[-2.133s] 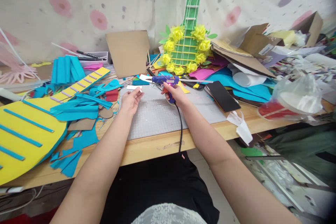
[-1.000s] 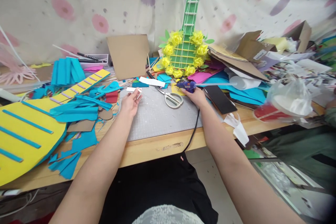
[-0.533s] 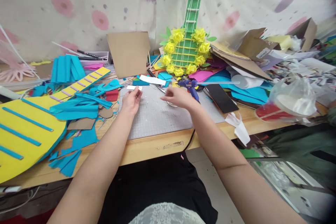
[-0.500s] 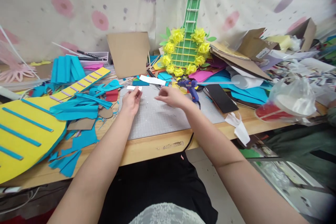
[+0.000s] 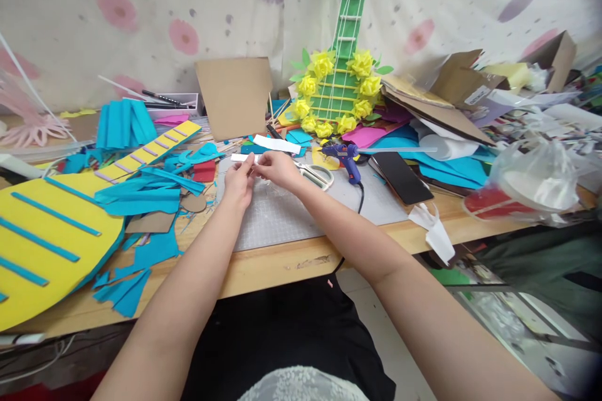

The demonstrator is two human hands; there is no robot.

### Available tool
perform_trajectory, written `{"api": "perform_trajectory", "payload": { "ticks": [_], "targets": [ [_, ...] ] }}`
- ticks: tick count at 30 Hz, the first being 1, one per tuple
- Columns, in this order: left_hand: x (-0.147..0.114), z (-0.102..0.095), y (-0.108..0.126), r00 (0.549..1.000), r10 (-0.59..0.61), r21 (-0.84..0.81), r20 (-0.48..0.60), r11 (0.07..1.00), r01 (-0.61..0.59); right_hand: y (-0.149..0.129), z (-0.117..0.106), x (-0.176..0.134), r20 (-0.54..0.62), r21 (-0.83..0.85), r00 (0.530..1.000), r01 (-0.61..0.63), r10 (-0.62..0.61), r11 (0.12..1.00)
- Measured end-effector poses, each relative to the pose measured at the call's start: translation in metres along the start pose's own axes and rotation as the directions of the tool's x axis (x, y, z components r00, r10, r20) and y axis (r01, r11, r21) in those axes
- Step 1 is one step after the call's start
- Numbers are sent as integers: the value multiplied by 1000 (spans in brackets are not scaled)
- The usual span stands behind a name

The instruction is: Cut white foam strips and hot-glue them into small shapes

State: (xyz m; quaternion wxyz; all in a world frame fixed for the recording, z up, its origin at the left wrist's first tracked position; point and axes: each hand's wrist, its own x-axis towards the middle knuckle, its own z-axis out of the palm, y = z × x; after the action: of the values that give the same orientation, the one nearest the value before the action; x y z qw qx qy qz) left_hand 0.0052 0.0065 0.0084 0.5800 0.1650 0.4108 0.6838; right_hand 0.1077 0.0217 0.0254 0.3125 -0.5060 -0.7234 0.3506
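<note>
The left hand (image 5: 239,185) pinches a paper strip (image 5: 239,157) running sideways and jutting out leftward; the right hand (image 5: 276,169) adjoins rightward, its hold unclear.

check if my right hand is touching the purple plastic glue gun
Apart: the head view shows pale-handled metal scissors between your right hand and the purple glue gun.

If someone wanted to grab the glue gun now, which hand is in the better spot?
The right hand, probably. It is nearer the glue gun, with the scissors lying between them. The left hand is farther away and pinches a white strip.
</note>
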Motion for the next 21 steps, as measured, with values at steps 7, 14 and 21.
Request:
{"api": "perform_trajectory", "payload": {
  "ticks": [7,14,21],
  "targets": [
    [3,-5,3,995,95,199,12,975,-95,11,-15,-4,379,583,918,-339,122,738],
    [2,-9,3,987,9,411,161,908,-76,16,-25,-7,440,581,894,-356,85,732],
    [5,-9,-1,991,113,377,75,917,-133,13,-21,-11,393,514,917,-286,74,809]
  ]
}}
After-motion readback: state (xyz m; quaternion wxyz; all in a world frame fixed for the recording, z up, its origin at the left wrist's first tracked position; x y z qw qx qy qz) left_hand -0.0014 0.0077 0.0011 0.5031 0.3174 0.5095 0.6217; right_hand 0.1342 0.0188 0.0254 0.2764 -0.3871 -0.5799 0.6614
